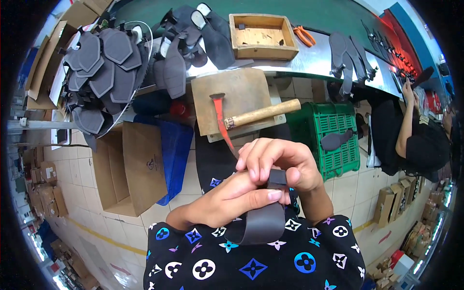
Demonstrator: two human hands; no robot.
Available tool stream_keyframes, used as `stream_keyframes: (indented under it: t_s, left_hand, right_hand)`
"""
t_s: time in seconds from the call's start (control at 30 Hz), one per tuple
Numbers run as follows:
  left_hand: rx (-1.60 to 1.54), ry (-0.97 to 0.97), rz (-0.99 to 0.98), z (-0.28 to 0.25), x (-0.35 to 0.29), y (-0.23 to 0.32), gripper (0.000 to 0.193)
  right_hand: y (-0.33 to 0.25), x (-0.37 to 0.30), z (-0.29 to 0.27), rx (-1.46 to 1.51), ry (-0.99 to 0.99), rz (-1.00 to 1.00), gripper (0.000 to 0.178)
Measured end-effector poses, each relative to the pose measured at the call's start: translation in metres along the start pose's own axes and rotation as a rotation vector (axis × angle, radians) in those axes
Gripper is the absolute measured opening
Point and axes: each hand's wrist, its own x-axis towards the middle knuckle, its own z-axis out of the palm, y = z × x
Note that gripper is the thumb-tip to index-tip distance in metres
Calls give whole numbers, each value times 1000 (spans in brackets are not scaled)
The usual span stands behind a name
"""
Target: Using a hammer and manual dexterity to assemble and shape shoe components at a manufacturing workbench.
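Close to my body, both hands are closed on a dark sandal, with its small block heel (277,178) upward and a wide smooth strap (265,226) hanging below. My left hand (234,198) grips it from the left, its thumb lying along the strap just under the heel. From above, my right hand (282,159) curls over, fingers and thumb around the heel. Most of the sole is hidden by my hands. Just beyond them, a red-headed hammer (263,113) with a wooden handle rests on a tan board (205,104).
Stacked dark soles (104,63) fill the left; more sandals (212,41) lie on the bench near a wooden box (263,50) and orange-handled pliers (304,36). A cardboard box (145,169) and a green crate (338,159) flank me. Another person (427,140) works at right.
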Motion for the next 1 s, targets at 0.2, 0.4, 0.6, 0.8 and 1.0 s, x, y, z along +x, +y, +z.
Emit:
stream_keyframes:
  t_s: [0.2, 0.4, 0.6, 0.8, 1.0]
  left_hand:
    - [65, 24, -5, 2, 1, 1, 33]
    - [189, 143, -96, -7, 18, 5, 45]
    - [172, 190, 55, -24, 25, -22, 59]
    - [425, 452, 178, -36, 32, 30, 41]
    - [775, 778, 325, -124, 60, 118, 43]
  right_hand:
    - [-6, -2, -2, -64, -79, -36, 48]
    - [-23, -9, 3, -739, 171, 27, 29]
    - [-28, -8, -24, -1070, 514, -231, 20]
    - [-36, 9, -47, -1113, 725, -209, 32]
    - [-46, -26, -83, -831, 942, -302, 38]
